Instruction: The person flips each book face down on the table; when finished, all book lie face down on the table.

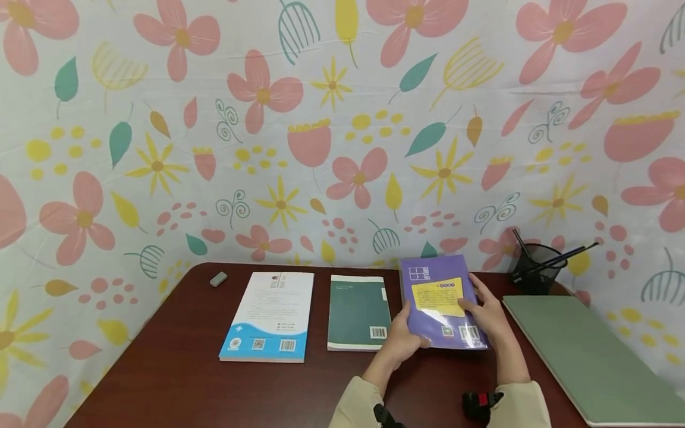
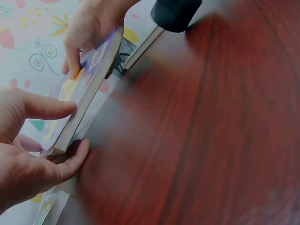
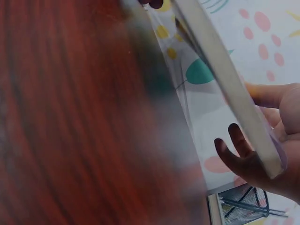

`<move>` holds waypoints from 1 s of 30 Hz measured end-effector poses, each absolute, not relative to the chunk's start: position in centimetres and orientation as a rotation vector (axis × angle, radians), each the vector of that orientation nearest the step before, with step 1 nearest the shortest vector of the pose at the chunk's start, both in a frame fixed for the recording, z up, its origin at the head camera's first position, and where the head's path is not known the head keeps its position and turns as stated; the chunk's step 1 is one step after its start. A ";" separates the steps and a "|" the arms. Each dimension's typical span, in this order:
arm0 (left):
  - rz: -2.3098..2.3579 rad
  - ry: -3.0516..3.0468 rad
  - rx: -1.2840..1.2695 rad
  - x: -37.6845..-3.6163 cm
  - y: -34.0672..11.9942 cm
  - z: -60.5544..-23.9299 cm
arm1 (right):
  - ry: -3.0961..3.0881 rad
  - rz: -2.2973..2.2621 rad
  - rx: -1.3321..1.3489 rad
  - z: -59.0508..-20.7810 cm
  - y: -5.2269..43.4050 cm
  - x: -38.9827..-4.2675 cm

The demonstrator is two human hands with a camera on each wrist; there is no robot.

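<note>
Soft, even light fills the head view; the floral backdrop bows at the edges. Both wrist views are blurred, the table smeared beside the backdrop.

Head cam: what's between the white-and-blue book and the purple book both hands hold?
The green book, flat on the table, lies between the white-and-blue book and purple book, head view.
</note>
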State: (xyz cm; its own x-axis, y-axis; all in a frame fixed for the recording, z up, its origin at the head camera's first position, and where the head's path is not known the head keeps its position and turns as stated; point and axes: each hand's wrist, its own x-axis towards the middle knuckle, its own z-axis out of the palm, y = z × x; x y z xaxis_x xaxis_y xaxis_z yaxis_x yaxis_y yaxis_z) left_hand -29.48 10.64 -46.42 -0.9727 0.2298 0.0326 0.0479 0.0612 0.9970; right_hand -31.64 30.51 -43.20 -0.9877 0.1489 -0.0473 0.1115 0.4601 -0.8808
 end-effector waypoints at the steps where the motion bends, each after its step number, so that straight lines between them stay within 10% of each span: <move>1: 2.032 2.201 0.292 -29.5 10.7 -46.5 | -2.658 1.606 -0.242 -43.4 30.6 -31.7; 30: 1.711 2.507 0.399 -28.4 12.1 -47.8 | -2.925 1.367 -0.180 -46.3 31.0 -32.3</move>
